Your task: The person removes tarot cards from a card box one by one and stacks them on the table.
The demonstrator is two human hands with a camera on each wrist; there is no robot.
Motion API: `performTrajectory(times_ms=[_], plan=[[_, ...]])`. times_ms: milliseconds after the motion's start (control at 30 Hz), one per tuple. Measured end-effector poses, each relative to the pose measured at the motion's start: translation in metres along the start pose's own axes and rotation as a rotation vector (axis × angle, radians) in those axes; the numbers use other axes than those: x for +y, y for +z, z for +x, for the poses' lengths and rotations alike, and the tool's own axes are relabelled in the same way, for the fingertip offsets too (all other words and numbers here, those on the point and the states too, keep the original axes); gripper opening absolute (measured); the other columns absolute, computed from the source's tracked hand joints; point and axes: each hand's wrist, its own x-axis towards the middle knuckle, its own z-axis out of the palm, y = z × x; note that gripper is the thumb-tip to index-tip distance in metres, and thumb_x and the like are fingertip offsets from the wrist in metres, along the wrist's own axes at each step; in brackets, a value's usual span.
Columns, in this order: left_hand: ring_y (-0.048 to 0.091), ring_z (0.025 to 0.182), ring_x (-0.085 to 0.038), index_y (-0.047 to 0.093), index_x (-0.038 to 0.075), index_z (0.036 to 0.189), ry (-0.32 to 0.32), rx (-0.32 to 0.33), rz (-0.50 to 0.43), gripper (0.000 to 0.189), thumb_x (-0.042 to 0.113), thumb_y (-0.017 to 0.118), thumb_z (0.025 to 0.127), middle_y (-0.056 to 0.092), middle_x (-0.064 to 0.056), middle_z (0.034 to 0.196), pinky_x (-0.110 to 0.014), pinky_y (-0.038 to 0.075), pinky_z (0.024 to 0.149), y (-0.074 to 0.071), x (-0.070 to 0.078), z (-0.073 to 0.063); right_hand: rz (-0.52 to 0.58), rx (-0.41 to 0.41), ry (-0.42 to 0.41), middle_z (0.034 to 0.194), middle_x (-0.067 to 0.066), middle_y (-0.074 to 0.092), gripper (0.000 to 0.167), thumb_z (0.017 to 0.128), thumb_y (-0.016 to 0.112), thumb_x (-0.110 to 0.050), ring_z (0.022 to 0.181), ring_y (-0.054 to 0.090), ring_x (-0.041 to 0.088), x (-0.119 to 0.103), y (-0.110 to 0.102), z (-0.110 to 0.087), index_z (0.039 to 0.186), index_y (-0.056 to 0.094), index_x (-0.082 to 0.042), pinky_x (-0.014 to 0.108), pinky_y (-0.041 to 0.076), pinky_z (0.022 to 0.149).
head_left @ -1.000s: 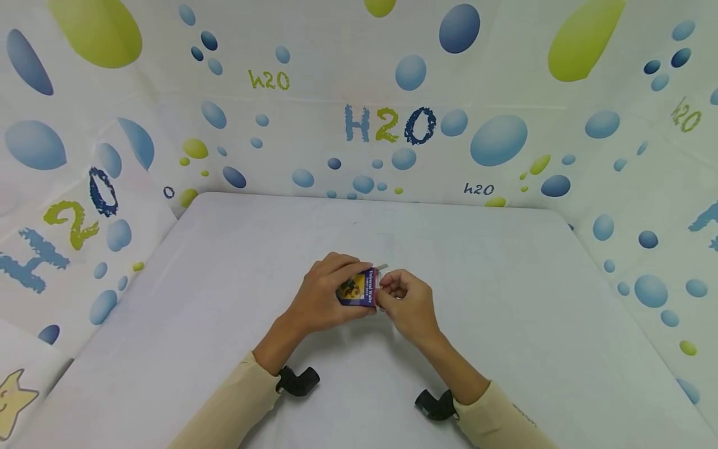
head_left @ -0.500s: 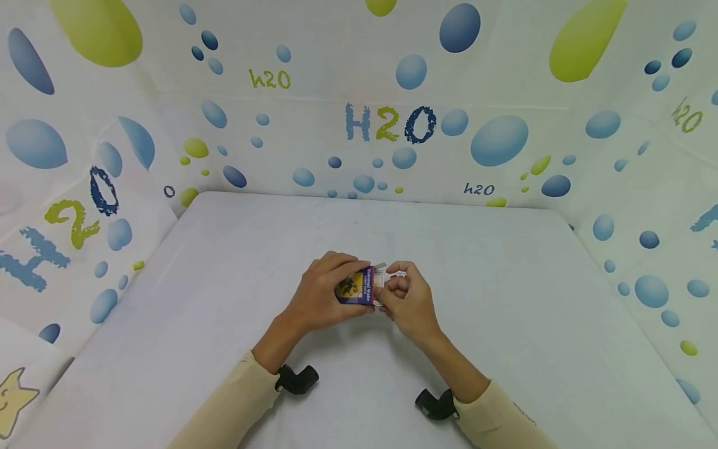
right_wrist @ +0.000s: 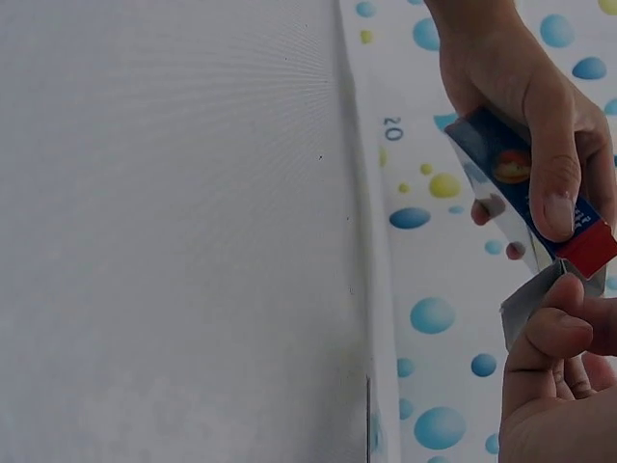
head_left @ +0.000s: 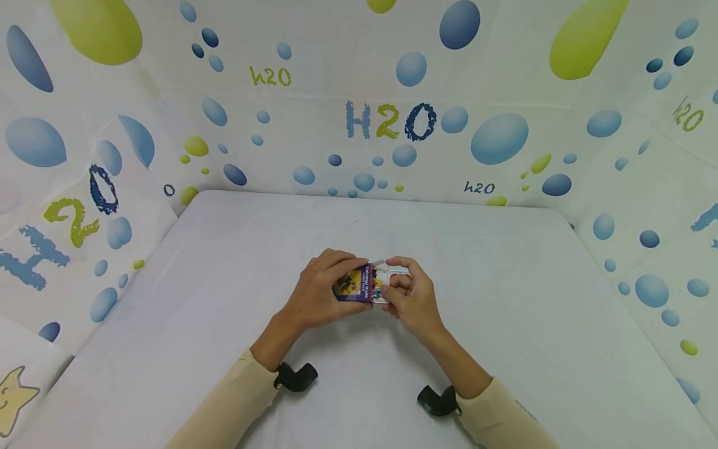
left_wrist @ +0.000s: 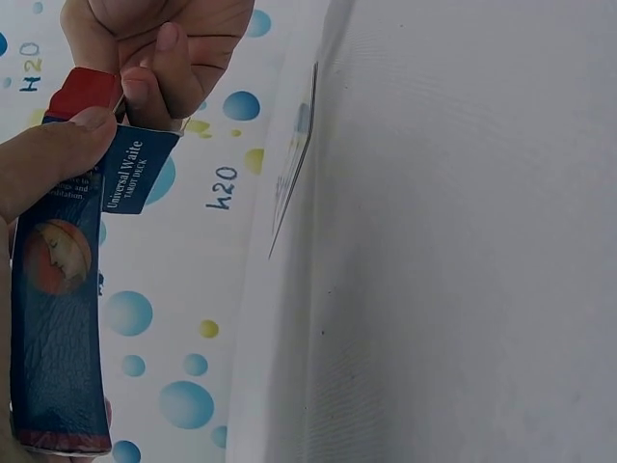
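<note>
The left hand grips the box; the right hand pinches the cards, which stick partway out of the box's end. The flap juts out there. All this is over the white desk, before a bubble-print backdrop.

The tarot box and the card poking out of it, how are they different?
The tarot box is mostly dark purple-blue; the card has a white border. The box is open at one end; the card sits partly inside it. Both have colourful pictures.
</note>
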Motion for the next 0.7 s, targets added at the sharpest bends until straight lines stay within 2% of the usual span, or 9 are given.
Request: performTrajectory(times_ms=[200,567,700], plan=[[0.056,0.110,-0.017,0.070,0.014,0.129,-0.013,-0.005,-0.010,0.073,0.039,0.096,0.065,0.066,-0.001,0.119,-0.040,0.048,0.087,-0.0007,-0.0019,-0.0003,-0.007,-0.021,-0.023,0.083,0.015,0.061,0.053,0.092,0.060,0.008,0.057,0.061,0.015,0.0001,-0.0020,0.0010,0.143,0.048,-0.002,0.020,0.043,0.048],[0.056,0.111,-0.017,0.069,0.013,0.129,0.006,0.019,-0.031,0.075,0.039,0.097,0.064,0.065,-0.001,0.121,-0.042,0.049,0.088,-0.0004,-0.0069,-0.0011,-0.002,-0.001,-0.019,0.086,0.016,0.065,0.047,0.092,0.060,0.011,0.055,0.063,0.014,0.0015,-0.0036,0.0013,0.137,0.057,-0.003,0.019,0.044,0.047],[0.056,0.111,-0.016,0.069,0.013,0.130,-0.005,0.021,-0.044,0.075,0.039,0.096,0.065,0.065,-0.001,0.121,-0.042,0.049,0.090,-0.0020,-0.0078,-0.0018,-0.014,0.009,-0.024,0.085,0.017,0.066,0.045,0.091,0.059,0.011,0.054,0.062,0.014,0.0025,-0.0052,0.0029,0.134,0.060,-0.002,0.020,0.044,0.047]])
